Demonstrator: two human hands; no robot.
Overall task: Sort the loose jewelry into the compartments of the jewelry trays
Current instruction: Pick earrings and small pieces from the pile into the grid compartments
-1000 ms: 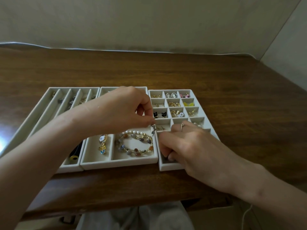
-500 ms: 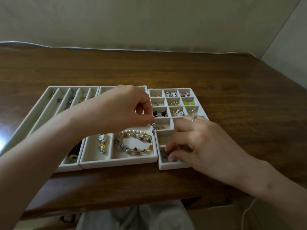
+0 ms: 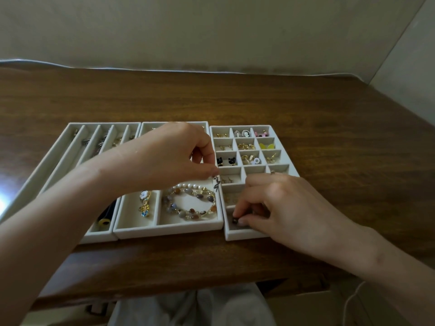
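Head view: two hands pinch small pieces over jewelry trays

Three white trays sit side by side on a wooden table (image 3: 235, 97). The left hand (image 3: 169, 158) pinches a small dark dangling earring (image 3: 216, 184) between thumb and forefinger, holding it over the seam between the middle tray (image 3: 164, 230) and the grid tray (image 3: 276, 135). The right hand (image 3: 282, 208), fingers curled, reaches into the grid tray's nearest left compartment, its fingertips closed on a small dark piece (image 3: 235, 220). Beaded bracelets (image 3: 190, 203) lie in the middle tray, black cat studs (image 3: 225, 161) in a grid compartment. Chains fill the slotted tray (image 3: 70, 137) at far left.
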